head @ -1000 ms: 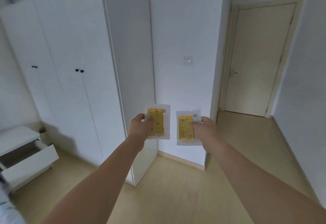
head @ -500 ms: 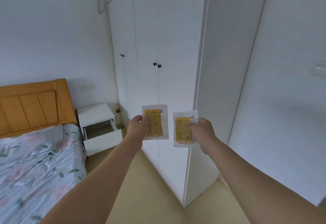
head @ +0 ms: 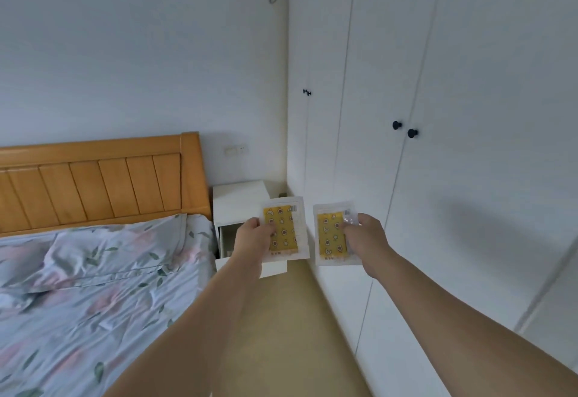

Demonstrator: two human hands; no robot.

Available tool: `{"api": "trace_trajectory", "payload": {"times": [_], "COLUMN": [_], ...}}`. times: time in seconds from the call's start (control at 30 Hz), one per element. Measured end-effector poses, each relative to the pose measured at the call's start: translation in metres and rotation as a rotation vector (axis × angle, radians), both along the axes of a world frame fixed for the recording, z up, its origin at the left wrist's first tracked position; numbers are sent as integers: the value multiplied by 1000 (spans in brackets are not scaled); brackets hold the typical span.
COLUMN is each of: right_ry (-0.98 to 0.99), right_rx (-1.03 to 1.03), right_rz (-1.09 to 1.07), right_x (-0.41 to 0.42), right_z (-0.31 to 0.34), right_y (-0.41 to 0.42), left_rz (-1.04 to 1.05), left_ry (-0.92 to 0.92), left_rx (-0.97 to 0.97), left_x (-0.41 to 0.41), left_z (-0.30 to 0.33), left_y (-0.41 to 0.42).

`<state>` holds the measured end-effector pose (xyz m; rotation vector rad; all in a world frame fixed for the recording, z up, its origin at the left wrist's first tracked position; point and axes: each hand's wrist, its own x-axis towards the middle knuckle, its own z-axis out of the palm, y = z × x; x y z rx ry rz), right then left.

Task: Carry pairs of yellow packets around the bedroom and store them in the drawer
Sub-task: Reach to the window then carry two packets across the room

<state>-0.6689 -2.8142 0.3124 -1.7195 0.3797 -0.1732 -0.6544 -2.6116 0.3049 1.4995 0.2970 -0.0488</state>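
Both bare forearms are cut off at the bottom edge; the left hand (head: pixel 254 238) pinches the left side of a flat yellow packet in a clear plastic sleeve (head: pixel 285 233), upright, its lower left corner hidden behind the grip; the right hand (head: pixel 364 238) pinches the right side of a second yellow printed packet in a crinkled clear sleeve (head: pixel 332 235), fingers covering that edge; the two packets stand side by side, apart, at about the same height; the small printing on them is too fine to read. Beyond the left grip, the open drawer of a white bedside cabinet (head: pixel 240 201) is mostly hidden by that hand and packet; its contents cannot be made out. Left of the grips lies a bed with a rumpled floral sheet (head: pixel 93 277) and an orange wooden slatted headboard (head: pixel 103 180); below the grips runs smooth pale yellowish floor (head: pixel 291 318); right of the grips and beyond them stands a tall white wardrobe with round black knobs (head: pixel 403 129), its top cut off.
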Motion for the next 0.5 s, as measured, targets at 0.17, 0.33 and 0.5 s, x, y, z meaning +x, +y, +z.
{"api": "trace_trajectory", "payload": {"times": [0.17,0.33,0.5], "right_ry": [42,71,70], "right_rx": [-31,-15,22], "right_rz": [75,119,173], "right_x": [124,259,379], "right_z": [-28,-47,-41], "right_y": [24,38,57], "left_rz": [114,158,232], "left_ry": [51,86,80], "left_rx": [-40,11,91], "left_x": [114,239,351], "left_z": [-20,-27,-13], "left_y": [28,41,62]}}
